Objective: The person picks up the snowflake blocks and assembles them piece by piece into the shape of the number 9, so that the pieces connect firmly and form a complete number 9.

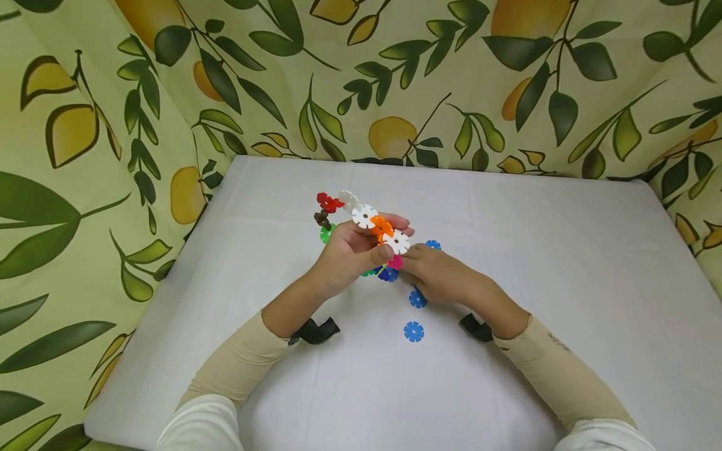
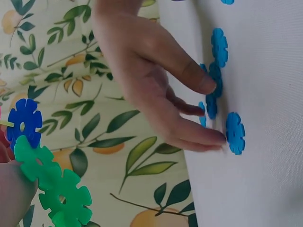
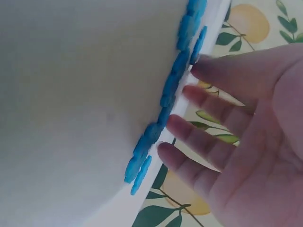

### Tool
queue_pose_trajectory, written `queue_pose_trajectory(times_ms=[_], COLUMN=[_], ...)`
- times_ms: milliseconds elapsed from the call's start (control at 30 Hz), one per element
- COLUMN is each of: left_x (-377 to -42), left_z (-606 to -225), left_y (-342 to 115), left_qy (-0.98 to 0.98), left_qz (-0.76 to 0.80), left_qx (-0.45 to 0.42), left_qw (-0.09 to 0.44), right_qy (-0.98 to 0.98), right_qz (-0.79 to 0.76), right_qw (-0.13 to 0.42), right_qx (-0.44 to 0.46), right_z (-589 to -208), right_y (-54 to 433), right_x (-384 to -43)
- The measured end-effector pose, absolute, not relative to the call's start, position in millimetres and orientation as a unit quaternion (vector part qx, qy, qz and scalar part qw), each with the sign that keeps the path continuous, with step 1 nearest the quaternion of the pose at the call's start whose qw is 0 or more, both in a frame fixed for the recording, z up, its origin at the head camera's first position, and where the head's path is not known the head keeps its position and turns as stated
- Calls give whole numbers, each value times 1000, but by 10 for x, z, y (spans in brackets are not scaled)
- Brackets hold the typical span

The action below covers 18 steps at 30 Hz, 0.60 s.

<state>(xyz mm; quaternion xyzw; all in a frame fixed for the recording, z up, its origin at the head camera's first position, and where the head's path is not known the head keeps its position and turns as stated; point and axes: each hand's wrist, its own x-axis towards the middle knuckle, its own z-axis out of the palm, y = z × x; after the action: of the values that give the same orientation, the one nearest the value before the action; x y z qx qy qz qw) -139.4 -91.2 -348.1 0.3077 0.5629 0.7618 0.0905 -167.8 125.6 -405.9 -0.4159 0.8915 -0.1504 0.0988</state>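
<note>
My left hand (image 1: 345, 258) grips a linked chain of notched plastic snowflake discs, with its thumb against a white disc (image 1: 397, 242). An orange disc (image 1: 382, 228), a red disc (image 1: 328, 202) and a brown disc (image 1: 322, 218) belong to the chain. Dark blue (image 2: 24, 124) and green discs (image 2: 65, 197) of it show in the left wrist view. Down at the table, my right hand (image 1: 442, 274) reaches over several loose blue discs (image 2: 219, 47). Its fingers are spread and loosely bent, fingertips right at the blue discs (image 3: 175, 78) in the right wrist view, with none gripped.
A blue disc (image 1: 414, 332) lies on the white table (image 1: 592, 263) nearer my body, and another blue disc (image 1: 433, 244) lies beyond the right hand. Black straps (image 1: 321, 331) hang at both wrists. A leaf-and-fruit patterned cloth (image 1: 395, 81) stands behind and beside the table.
</note>
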Motion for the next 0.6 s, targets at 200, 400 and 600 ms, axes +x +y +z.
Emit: queue_pose_trajectory(times_ms=[200, 400, 600], left_x=[-1391, -1381, -1367], left_z=[-3492, -3474, -3455], left_y=[-912, -896, -891], left_qy=[571, 581, 586], left_qz=[749, 744, 745], left_qx=[324, 316, 308], left_qw=[89, 92, 79], right_qy=[902, 910, 900], right_qz=[-187, -213, -233], right_qw=[104, 179, 222], right_qx=[-376, -307, -295], right_z=[-4049, -4045, -4000], right_y=[1298, 1327, 1348], right_x=[-1733, -1803, -1810])
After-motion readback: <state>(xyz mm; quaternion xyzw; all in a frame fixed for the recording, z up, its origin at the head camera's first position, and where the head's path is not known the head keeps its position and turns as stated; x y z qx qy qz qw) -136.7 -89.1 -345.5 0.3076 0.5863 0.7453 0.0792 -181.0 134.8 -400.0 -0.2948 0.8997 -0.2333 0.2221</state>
